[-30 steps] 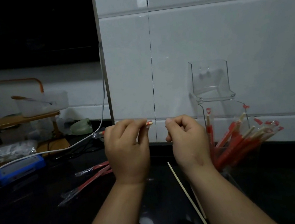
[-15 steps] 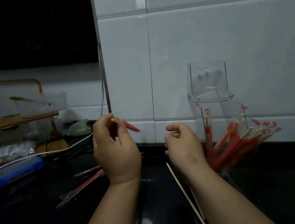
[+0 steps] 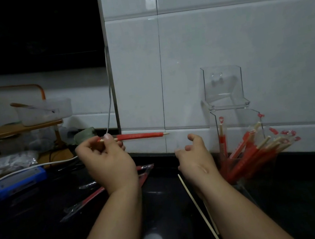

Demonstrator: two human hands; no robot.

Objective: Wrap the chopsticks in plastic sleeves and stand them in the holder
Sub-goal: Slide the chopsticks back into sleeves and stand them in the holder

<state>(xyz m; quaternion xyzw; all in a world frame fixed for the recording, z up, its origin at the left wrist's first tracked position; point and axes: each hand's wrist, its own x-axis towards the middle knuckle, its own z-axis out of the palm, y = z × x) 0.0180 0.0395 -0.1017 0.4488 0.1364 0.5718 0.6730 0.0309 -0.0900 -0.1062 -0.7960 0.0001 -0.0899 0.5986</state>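
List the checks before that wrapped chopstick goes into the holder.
1. Left hand grip on wrapped chopstick: pinched near one end, ok.
2. Sleeve fully on: wooden tip shows at far end, cannot tell.
3. Right hand free: open, empty, ok.
4. Holder top open: ok.
5. Room inside: stored chopsticks lean right, gap at left, ok.
6. Bare chopsticks on counter: unwrapped, not ok.

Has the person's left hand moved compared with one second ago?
Yes. The left hand, pinching the red-sleeved wooden chopstick, has shifted to the left, away from the vertical seam between the white wall tiles.
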